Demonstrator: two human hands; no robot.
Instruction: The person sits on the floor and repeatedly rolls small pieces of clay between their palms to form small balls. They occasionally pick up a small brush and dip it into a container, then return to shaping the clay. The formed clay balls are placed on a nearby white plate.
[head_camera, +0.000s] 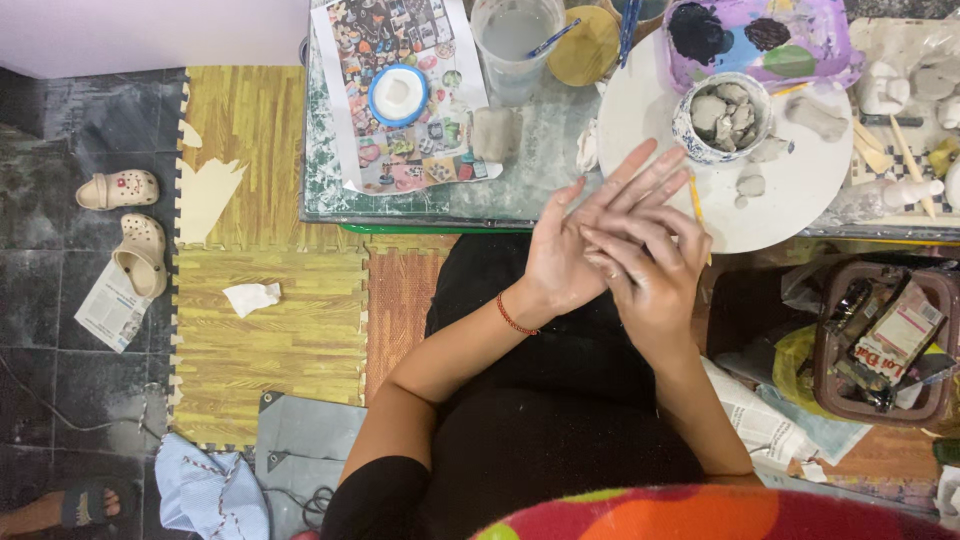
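A: Report on your hands.

B: Your left hand (575, 235) is lying flat and open, fingers stretched toward the white round board (800, 215), gripping nothing. Your right hand (650, 265) is resting across it, fingers loosely spread, palm pressing the left fingers (whether anything is lying between the palms cannot be told).

A: And nearby items?

B: The patterned bowl of clay lumps (722, 115) is sitting on the board, just beyond your fingertips, on the surface (520, 195).
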